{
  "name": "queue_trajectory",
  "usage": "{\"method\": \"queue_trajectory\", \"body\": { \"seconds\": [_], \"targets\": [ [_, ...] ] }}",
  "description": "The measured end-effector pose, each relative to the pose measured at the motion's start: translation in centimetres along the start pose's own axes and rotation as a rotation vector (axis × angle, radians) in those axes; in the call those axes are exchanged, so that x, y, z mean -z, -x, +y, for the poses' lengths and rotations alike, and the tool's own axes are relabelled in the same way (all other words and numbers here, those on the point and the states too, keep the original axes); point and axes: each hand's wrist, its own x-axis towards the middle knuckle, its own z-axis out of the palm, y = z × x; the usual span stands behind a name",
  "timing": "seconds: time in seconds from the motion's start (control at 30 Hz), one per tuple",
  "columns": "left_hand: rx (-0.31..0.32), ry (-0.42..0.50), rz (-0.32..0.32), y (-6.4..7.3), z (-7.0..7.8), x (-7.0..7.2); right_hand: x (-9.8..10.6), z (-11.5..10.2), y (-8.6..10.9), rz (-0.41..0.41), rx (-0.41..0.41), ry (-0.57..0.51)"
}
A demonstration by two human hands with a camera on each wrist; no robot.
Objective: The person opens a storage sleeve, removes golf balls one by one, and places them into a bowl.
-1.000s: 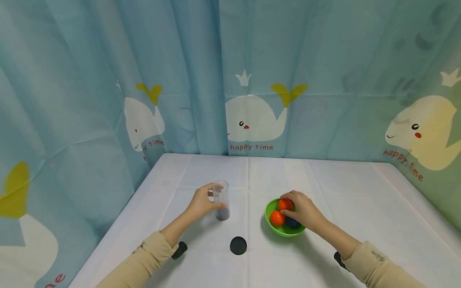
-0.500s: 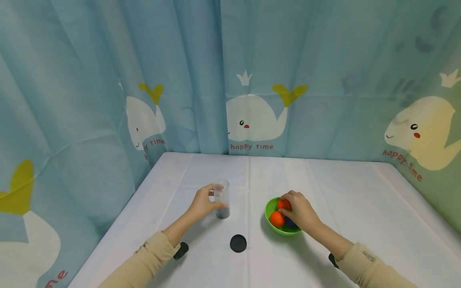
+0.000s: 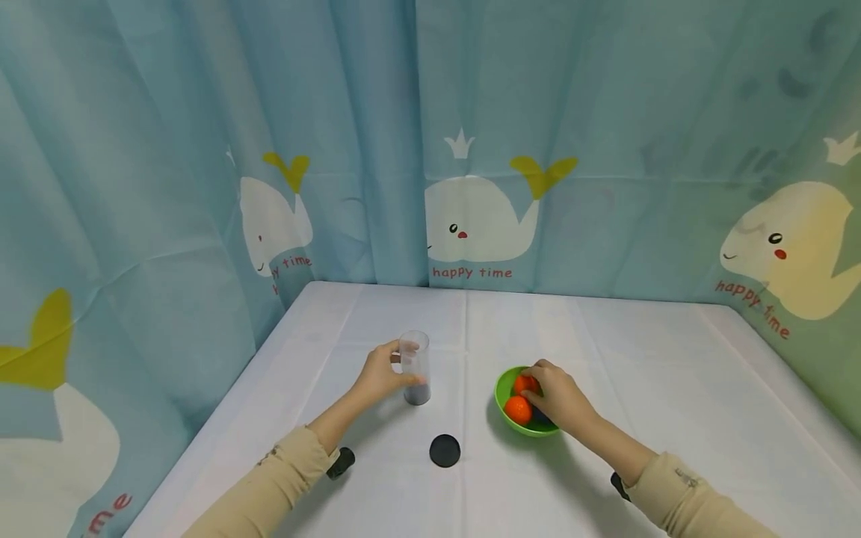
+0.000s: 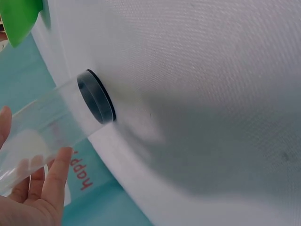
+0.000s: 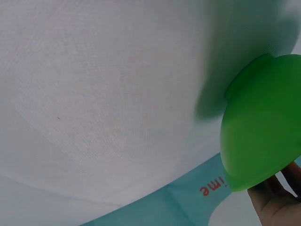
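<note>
My left hand [image 3: 379, 376] grips a clear plastic cylinder [image 4: 54, 120] from the left, thumb and fingers on opposite sides. The cylinder stands upright with an open top and a black base [image 4: 96, 96] at the table. My right hand [image 3: 560, 392] reaches down into a green bowl [image 5: 263, 122], thumb and fingertips around an orange ball [image 3: 525, 384]. A second orange ball [image 3: 517, 410] lies in front of it in the bowl. A dark blue ball [image 3: 540, 418] there is partly hidden under the right hand.
A flat black round lid [image 3: 445, 450] lies on the white-covered table [image 3: 605, 336] between the cylinder and the bowl, nearer to me. Blue curtains [image 3: 363, 149] with whale prints hang behind and at both sides.
The right hand has shifted slightly left within the bowl, and the orange ball at its fingertips has moved slightly left too. The left hand keeps its grip on the cylinder.
</note>
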Motion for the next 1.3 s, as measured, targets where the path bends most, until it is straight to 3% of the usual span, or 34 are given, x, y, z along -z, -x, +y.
{"method": "queue_trajectory", "body": {
  "seconds": [0.2, 0.33, 0.57, 0.73, 0.93, 1.1, 1.17, 1.3],
  "targets": [
    [0.020, 0.011, -0.011, -0.1, -0.1, 0.1, 0.3, -0.3, 0.1, -0.034, -0.015, 0.011],
    [0.017, 0.004, -0.040, -0.2, -0.3, 0.1, 0.8, -0.2, 0.4, -0.001, -0.016, -0.019],
    [0.015, -0.014, -0.053, 0.1, -0.4, 0.2, 2.5, 0.3, 0.5, 0.066, 0.065, -0.067],
    [0.014, -0.043, -0.111, -0.4, -0.3, 0.4, 3.9, 1.3, 0.9, 0.131, 0.085, -0.068],
    [0.052, -0.115, -0.195, -0.2, -0.9, 2.9, 5.1, 2.8, 1.2, 0.165, 0.103, -0.047],
    [0.029, -0.170, -0.247, 0.9, -1.9, 5.5, 6.4, 4.8, 1.8, 0.214, 0.111, 0.004],
    [0.017, -0.179, -0.232, 1.4, -2.4, 6.4, 6.9, 5.7, 2.3, 0.229, 0.115, 0.018],
    [-0.003, -0.186, -0.144, 2.7, -3.5, 8.0, 7.4, 7.5, 3.5, 0.267, 0.136, 0.054]
  ]
}}
